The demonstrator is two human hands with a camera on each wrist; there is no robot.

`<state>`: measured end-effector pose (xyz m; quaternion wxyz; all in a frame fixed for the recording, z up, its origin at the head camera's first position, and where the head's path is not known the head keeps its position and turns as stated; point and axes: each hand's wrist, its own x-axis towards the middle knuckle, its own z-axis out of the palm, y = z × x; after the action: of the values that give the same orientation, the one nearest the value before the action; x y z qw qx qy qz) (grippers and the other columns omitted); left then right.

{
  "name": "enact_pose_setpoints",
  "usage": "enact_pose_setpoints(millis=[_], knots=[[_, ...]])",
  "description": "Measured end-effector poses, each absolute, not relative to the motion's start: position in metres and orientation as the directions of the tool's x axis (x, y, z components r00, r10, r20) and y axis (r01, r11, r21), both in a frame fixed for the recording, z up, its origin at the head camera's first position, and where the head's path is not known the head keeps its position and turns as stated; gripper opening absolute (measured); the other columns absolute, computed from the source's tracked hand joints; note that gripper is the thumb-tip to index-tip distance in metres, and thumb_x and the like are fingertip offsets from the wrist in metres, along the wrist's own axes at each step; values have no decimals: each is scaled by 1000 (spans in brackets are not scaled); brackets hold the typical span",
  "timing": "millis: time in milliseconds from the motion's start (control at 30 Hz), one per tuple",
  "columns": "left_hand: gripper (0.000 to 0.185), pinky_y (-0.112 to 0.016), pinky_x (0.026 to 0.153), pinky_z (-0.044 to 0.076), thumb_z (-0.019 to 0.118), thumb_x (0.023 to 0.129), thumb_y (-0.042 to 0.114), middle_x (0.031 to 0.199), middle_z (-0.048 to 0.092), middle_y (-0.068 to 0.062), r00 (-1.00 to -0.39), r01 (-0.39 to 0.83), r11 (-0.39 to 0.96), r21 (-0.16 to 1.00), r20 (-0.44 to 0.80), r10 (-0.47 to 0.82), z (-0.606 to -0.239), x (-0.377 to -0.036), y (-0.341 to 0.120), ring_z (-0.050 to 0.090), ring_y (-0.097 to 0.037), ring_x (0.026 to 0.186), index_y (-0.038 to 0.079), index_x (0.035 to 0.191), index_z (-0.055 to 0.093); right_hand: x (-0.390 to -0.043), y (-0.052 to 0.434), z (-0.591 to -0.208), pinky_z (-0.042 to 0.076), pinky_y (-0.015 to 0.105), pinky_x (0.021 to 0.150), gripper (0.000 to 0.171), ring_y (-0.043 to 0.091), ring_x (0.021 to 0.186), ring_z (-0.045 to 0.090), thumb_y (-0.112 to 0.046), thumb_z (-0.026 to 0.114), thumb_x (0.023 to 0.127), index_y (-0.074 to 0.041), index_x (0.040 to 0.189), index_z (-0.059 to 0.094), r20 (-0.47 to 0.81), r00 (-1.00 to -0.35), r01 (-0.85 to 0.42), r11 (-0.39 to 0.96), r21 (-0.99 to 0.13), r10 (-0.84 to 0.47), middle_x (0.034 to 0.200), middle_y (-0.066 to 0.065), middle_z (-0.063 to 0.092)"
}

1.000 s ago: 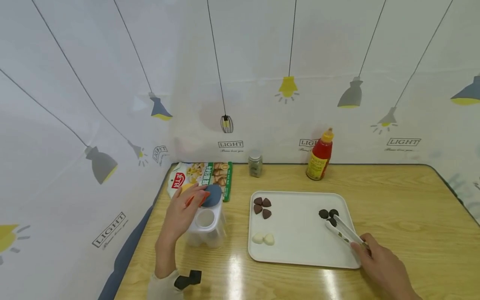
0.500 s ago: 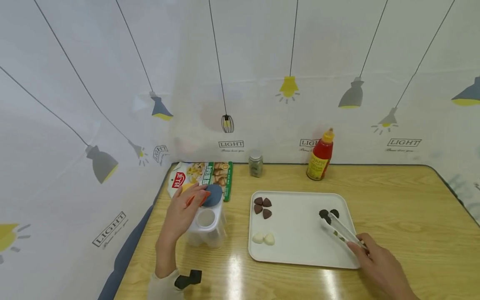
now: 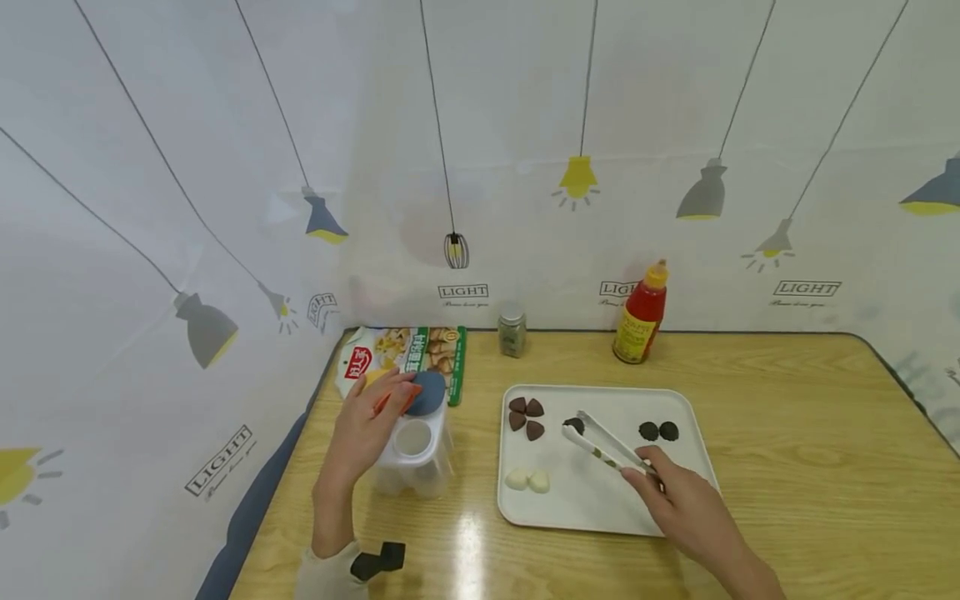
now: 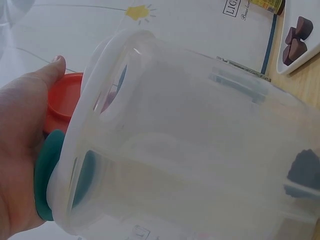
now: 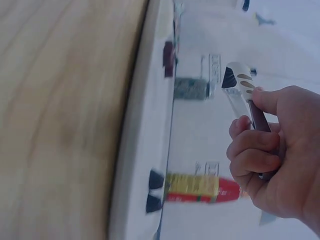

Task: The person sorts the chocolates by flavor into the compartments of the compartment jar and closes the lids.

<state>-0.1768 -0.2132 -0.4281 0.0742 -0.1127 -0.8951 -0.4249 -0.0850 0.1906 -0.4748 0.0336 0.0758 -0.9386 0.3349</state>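
My left hand (image 3: 356, 433) rests on top of a clear plastic container (image 3: 412, 475), fingers over its coloured lids. A red lid (image 3: 407, 402) shows by the thumb, a blue lid (image 3: 429, 395) stands beyond, and a green lid (image 4: 49, 175) sits under the palm. The round opening nearest me is uncovered. A dark shape (image 4: 305, 172) shows at the container's base. My right hand (image 3: 686, 500) grips white-tipped tongs (image 3: 606, 457), which pinch a black ridged piece (image 3: 574, 425) above the middle of the white tray (image 3: 592, 508).
Several brown wedge-shaped pieces (image 3: 517, 421), two white pieces (image 3: 538, 481) and two black pieces (image 3: 668, 431) lie on the tray. Behind stand a food packet (image 3: 445, 358), a small jar (image 3: 512, 332) and a red sauce bottle (image 3: 641, 321), close to the printed curtain.
My right hand has brought the tongs leftward from the group of black pieces, with one of them now in the tips. My left hand has stayed on the container.
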Motion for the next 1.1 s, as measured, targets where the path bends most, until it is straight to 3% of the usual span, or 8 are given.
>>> enact_pose_setpoints(millis=[100, 233, 500, 667, 867, 1100], knots=[[42, -51, 126, 8, 47, 105, 42, 139, 62, -10, -964, 264, 617, 741, 227, 140, -429, -176, -215, 45, -31, 143, 12, 123, 72, -91, 168, -466, 32, 20, 42, 29, -1, 46, 32, -39, 55, 102, -15, 118, 59, 81, -982, -181, 729, -661, -170, 59, -13, 41], [41, -52, 126, 9, 47, 106, 40, 139, 62, -10, -960, 277, 624, 731, 241, 144, -429, -177, -215, 45, -31, 142, 12, 120, 73, -99, 138, -454, 30, 18, 43, 26, -4, 47, 30, -42, 56, 101, -20, 116, 60, 127, -961, -268, 712, -649, -246, 59, -16, 40], [40, -53, 126, 10, 48, 105, 39, 138, 63, -10, -958, 282, 623, 730, 247, 144, -428, -176, -215, 46, -34, 141, 12, 116, 75, -110, 76, -433, 25, 16, 44, 27, -4, 50, 26, -41, 56, 101, -16, 110, 60, 240, -874, -475, 640, -604, -422, 62, -17, 39], [39, -54, 125, 10, 47, 106, 39, 136, 65, -6, -958, 284, 616, 735, 246, 148, -427, -176, -214, 46, -32, 141, 14, 114, 76, -116, 51, -427, 30, 17, 44, 31, -4, 50, 31, -40, 53, 103, -13, 118, 61, 263, -832, -542, 615, -573, -488, 67, -15, 45], [40, -54, 125, 10, 48, 105, 41, 137, 64, -5, -963, 267, 620, 738, 232, 138, -429, -178, -213, 47, -32, 141, 14, 113, 76, -120, 37, -427, 32, 18, 43, 33, -2, 51, 36, -41, 53, 103, -13, 118, 59, 244, -814, -570, 641, -514, -528, 72, -12, 50], [41, -55, 125, 10, 47, 105, 41, 136, 65, -5, -962, 271, 623, 734, 235, 142, -427, -178, -215, 46, -32, 141, 13, 114, 76, -121, 32, -428, 36, 20, 45, 34, 0, 55, 42, -45, 53, 102, -16, 119, 58, 192, -836, -530, 668, -522, -514, 79, -11, 56]])
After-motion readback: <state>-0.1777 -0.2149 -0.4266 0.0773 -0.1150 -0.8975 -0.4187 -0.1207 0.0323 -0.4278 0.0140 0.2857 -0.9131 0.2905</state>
